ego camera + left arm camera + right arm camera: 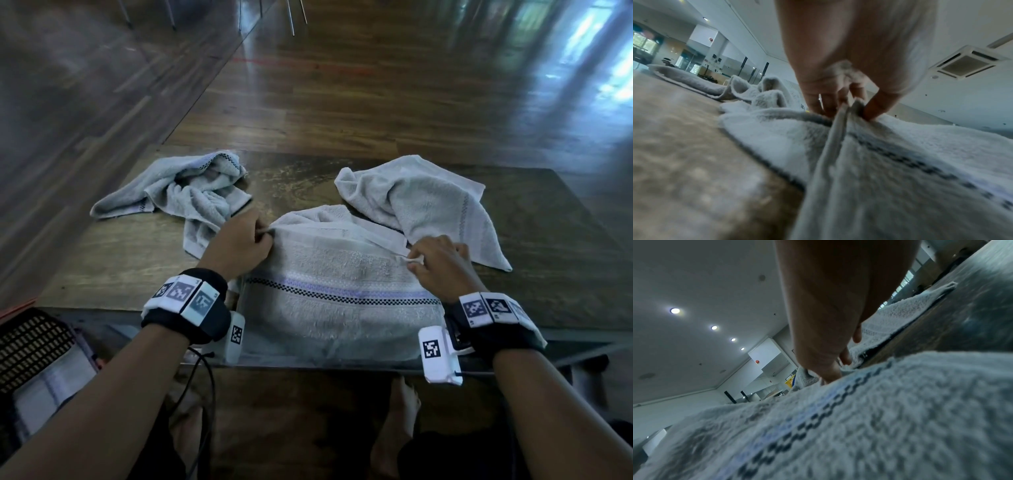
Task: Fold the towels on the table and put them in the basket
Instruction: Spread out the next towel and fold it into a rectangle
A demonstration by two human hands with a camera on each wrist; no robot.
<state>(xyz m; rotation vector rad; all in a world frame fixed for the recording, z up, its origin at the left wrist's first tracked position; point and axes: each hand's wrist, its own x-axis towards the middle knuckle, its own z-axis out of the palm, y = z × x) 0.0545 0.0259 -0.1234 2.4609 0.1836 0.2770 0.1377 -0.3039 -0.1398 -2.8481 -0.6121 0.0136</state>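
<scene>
Towel [342, 301] grey, checkered-striped, flat on table [308, 181], left hand [239, 245] and right hand [438, 265] pinching its far edge

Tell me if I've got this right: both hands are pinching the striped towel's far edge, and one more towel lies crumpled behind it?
Not quite: two more towels lie behind the striped towel, one at left and one at right, as the head view shows. Both the left hand and right hand do pinch its far edge.
</scene>
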